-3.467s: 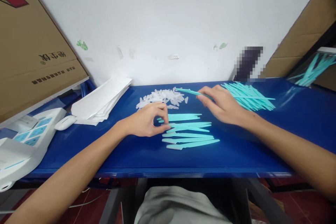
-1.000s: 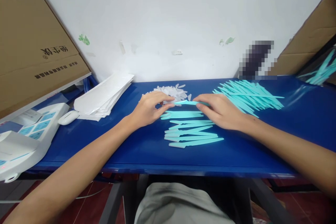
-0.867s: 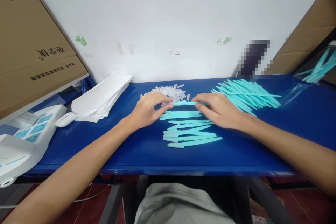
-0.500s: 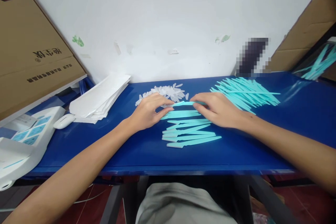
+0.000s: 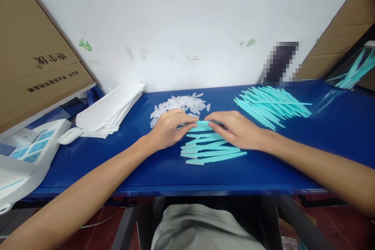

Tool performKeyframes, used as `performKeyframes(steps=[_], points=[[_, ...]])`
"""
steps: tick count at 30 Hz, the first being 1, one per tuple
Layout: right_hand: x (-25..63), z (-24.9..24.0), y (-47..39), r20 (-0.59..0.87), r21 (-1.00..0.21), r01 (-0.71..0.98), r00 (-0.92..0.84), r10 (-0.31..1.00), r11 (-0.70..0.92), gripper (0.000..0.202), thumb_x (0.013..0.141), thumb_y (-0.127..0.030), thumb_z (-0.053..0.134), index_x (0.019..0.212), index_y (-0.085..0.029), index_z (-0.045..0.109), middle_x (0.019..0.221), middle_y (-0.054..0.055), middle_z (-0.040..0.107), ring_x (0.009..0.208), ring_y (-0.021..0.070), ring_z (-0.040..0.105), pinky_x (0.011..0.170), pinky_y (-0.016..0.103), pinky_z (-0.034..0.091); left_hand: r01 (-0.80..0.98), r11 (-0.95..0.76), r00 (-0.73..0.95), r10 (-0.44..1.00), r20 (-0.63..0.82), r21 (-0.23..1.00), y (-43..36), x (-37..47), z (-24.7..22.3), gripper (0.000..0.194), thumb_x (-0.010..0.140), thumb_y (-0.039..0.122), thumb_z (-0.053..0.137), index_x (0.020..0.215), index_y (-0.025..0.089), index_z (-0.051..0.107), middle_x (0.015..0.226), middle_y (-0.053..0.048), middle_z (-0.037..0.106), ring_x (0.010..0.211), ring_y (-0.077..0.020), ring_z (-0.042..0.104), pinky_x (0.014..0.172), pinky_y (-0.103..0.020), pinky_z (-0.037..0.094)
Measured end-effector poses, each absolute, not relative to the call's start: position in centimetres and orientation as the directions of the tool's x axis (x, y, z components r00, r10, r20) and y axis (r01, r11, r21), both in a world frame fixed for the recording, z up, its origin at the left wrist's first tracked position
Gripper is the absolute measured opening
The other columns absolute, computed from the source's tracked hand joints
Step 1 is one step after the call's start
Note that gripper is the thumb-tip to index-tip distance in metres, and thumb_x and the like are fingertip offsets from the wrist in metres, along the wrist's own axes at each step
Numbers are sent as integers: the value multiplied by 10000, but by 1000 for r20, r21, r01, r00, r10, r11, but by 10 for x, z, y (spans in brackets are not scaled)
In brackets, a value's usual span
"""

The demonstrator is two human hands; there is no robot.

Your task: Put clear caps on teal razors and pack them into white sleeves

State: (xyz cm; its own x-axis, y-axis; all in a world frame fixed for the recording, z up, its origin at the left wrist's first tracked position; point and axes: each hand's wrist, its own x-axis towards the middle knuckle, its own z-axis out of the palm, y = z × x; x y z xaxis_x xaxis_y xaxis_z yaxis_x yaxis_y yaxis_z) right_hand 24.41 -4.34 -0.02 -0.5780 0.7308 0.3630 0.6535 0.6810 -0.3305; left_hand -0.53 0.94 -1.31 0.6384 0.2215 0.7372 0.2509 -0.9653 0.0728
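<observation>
My left hand (image 5: 171, 126) is closed in a pinch on the left end of a turquoise eyebrow razor (image 5: 202, 124). My right hand (image 5: 237, 129) pinches the same razor further right, so it lies level between both hands. The fingers hide its ends. Just below the hands, several more eyebrow razors (image 5: 215, 159) lie in a loose row, pointing right. Behind my left hand is a heap of small translucent blade caps (image 5: 187, 102). A larger pile of turquoise eyebrow razors (image 5: 274, 105) lies beyond my right hand.
White flat sleeves (image 5: 108, 109) are stacked at the left of the blue table (image 5: 140, 172). Nearby stand a white device with blue panels (image 5: 41, 144) and a white mouse-shaped object (image 5: 70, 136). A cardboard box (image 5: 38, 43) leans at left. A clear container (image 5: 356, 70) with turquoise sticks is at right.
Both hands have come slightly nearer to me and closer together, lowering the eyebrow razor over the top of the row. The piles have stayed put.
</observation>
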Motion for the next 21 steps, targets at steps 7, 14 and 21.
performKeyframes(steps=[7,14,21], points=[[246,4,-45,345,-202,657,-647,680,727,368,1064,-310,382,1101,-131,702,955,112,647,827,223,615,742,339,447,332,-943,692,269,670,36,12,-12,-2,261,1044,320,529,1169,196,722,1034,-69,783,903,-196,682,817,-358,483],[249,16,-52,224,-269,569,-748,625,777,339,1057,-309,427,1126,-162,725,938,92,653,809,205,608,733,337,444,607,-784,619,568,542,128,38,-39,1,339,1037,384,473,938,192,734,749,-13,685,695,-174,581,781,-377,329],[249,23,-56,74,-325,557,-790,608,764,151,938,-252,597,924,-202,739,853,42,706,779,193,612,752,337,450,685,-651,418,719,556,327,49,-42,0,422,978,472,511,666,209,407,594,37,423,564,-135,367,603,-306,287]])
